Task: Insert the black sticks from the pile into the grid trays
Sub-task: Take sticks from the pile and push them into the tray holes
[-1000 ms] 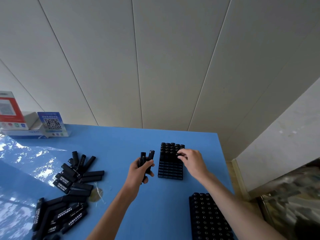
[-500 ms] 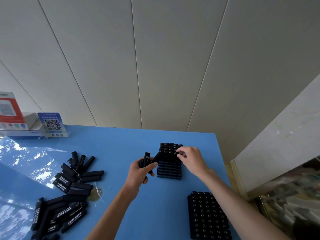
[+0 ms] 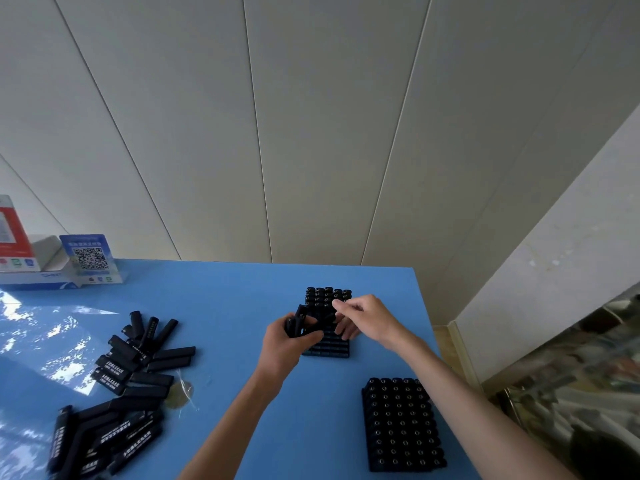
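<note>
the short matte black plastic sticks point(image 3: 138, 362) are squared bars with white printed lettering along one face; they lie in a loose heap on the left of the smooth blue desk point(image 3: 225, 306), some crossing one another, the nearest ones cut off by the lower edge of the view. the far black grid tray point(image 3: 327, 348) sits near the middle of the desk with stick tops filling its back rows, and its front rows show as ribbed empty cells. the near black grid tray point(image 3: 401, 424) lies to the right, close to the desk edge, every visible cell filled with a round-marked stick end.

the left hand point(image 3: 284, 348) is clenched round a small bundle of held black sticks point(image 3: 299, 322), which stand up out of the fist just left of the far tray. the right hand point(image 3: 367, 318) hovers over that tray's middle, its fingers point(image 3: 341, 304) bent toward the bundle; whether they pinch a stick cannot be told, since black on black hides the tips. a blue qr-code sign point(image 3: 90, 258) and a red and white box point(image 3: 14, 237), partly cut off, stand at the desk's far left.
</note>
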